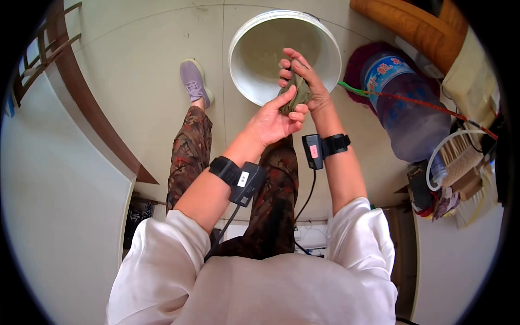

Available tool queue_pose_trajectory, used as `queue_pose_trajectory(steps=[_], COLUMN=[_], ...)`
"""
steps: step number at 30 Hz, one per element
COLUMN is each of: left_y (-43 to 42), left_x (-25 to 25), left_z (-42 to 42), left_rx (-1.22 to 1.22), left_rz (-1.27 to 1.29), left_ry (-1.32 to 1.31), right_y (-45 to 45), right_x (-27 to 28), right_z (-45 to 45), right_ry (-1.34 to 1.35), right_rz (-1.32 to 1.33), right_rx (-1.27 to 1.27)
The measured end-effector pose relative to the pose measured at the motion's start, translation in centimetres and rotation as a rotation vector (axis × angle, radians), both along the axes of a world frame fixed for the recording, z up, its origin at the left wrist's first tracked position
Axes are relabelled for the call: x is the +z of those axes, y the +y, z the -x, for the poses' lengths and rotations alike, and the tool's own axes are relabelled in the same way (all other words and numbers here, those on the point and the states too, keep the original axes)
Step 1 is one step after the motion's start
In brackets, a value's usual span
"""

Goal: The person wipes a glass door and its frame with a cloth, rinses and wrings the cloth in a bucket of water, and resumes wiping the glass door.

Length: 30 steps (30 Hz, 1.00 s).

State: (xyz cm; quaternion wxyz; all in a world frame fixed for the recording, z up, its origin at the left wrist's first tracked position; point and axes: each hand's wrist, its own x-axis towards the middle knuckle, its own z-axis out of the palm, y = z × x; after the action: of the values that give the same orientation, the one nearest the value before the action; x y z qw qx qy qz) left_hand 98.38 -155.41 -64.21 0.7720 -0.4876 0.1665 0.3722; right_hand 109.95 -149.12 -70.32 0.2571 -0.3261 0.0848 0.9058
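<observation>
Olive-green crumpled cloth (297, 100), one small wad, is sitting between two bare hands at about one o'clock, overlapping the near edge of a round white plastic bucket (246, 81) in this view. The left hand (277, 122) is holding it narrowly, thumb pressing on top and fingers curling underneath; the right hand (311, 84) is cupping its far side, fingers partly bent around it.

The cloth is probably light, soft and limp — folding easily, unlikely to break, perhaps slippery if wet, though wetness isn't showing clearly. The gathered lower end, where the left fingers are closing, is looking like the surest place to grip; the loose upper folds are offering less.

Counting: one cloth, one bucket between twelve and one o'clock, one large translucent bluish plastic bottle (409, 130) lying at two o'clock, one lavender lace-up shoe (192, 81) showing at eleven, and two black strapped boxes (248, 185), one on each forearm.
</observation>
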Motion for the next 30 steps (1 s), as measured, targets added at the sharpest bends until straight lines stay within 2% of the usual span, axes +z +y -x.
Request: queue_pose_trajectory(steps=[2, 3, 5, 6, 8, 9, 12, 13, 15, 16, 18, 19, 21, 22, 24, 25, 27, 28, 30], left_y=[-0.1, 0.0, 0.3, 0.6, 1.3, 1.4, 1.8, 1.8, 2.3, 2.4, 2.2, 2.1, 1.8, 1.4, 1.1, 0.9, 1.6, 1.7, 2.5], left_x=[-0.3, -0.4, -0.4, -0.3, -0.3, -0.6, -1.7, -2.1, -2.3, -2.4, -3.2, -3.6, -4.6, -5.0, -5.3, -5.4, -5.4, -5.3, -3.9], left_z=[0.5, 0.6, 0.8, 0.8, 0.7, 0.5, 0.2, 0.1, -0.2, -0.4, -1.1, -1.5, -2.3, -2.6, -2.7, -2.8, -2.4, -2.1, -1.3], left_rx=[-0.155, -0.155, -0.424, -0.422, -0.737, -0.736, -0.982, -0.983, -1.174, -1.176, -1.536, -1.538, -1.802, -1.803, -1.794, -1.793, -1.794, -1.795, -1.751], left_rz=[-0.132, -0.128, -0.26, -0.255, -0.375, -0.373, -0.592, -0.589, -0.733, -0.73, -0.797, -0.793, -0.878, -0.875, -0.946, -0.941, -0.94, -0.941, -0.931], left_ry=[-0.008, -0.008, 0.181, 0.177, 0.365, 0.364, 0.559, 0.56, 0.783, 0.783, 0.948, 0.947, 1.116, 1.116, 1.314, 1.309, 1.301, 1.304, 1.328], right_y=[0.8, 1.2, 2.2, 2.8, 3.0, 3.2, 2.7, 2.4, 1.8, 1.5, 0.9, 0.6, 0.0, -0.2, -0.6, -1.2, -1.2, -1.1, -0.7], right_x=[0.4, 0.5, 0.7, 1.4, 1.2, 0.8, -0.9, -1.6, -2.7, -3.2, -4.1, -4.6, -5.8, -6.4, -7.3, -7.5, -7.8, -7.8, -6.8], right_z=[-0.3, -0.4, -0.5, -0.3, -0.2, -0.1, -0.7, -0.8, -0.8, -0.9, -1.0, -0.9, -0.8, -0.8, -0.7, -0.8, -0.2, -0.3, -0.5], right_ry=[-0.314, -0.313, -0.412, -0.459, -0.498, -0.533, -0.582, -0.58, -0.651, -0.649, -0.751, -0.748, -0.948, -0.946, -1.289, -1.286, -1.562, -1.563, -1.222], right_rz=[-0.025, -0.021, -0.1, -0.143, -0.148, -0.158, -0.169, -0.168, -0.184, -0.182, -0.195, -0.193, -0.305, -0.304, -0.585, -0.584, -0.673, -0.674, -0.231], right_rx=[0.284, 0.286, 0.428, 0.527, 0.589, 0.649, 0.678, 0.679, 0.703, 0.703, 0.729, 0.73, 0.779, 0.78, 0.976, 0.983, 1.005, 1.001, 0.667])
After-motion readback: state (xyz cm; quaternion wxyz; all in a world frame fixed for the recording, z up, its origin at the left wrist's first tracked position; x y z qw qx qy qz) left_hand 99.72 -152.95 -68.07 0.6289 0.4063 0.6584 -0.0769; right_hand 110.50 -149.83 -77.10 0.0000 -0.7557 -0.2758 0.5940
